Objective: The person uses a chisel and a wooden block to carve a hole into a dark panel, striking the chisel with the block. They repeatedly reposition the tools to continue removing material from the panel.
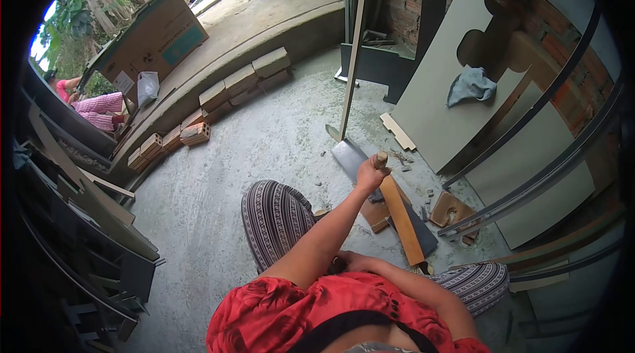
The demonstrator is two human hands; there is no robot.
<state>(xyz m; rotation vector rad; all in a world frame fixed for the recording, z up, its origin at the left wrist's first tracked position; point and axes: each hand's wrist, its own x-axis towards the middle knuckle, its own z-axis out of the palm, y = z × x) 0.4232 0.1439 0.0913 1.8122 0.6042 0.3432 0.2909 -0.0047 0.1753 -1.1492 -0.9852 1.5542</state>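
My left hand (370,176) reaches forward and grips a wooden handle (381,159), whose rounded end sticks out above the fist. Just below that fist, an orange-brown strip of wood (401,220) slants across a long grey board (423,234) on the floor. A flat grey piece (349,156) lies beyond the hand. My right hand (356,262) is low in my lap, close to my left forearm, its fingers curled by a small dark object (338,264). The forearm partly hides it, and I cannot tell what it is.
Broken brick pieces (452,210) and chips lie right of the wood. A tall thin post (355,48) stands ahead. Large pale panels (430,115) lean at right, one with a grey cloth (471,86). Bricks (239,82) line the step; a cardboard box (155,42) and a seated person (96,105) are left.
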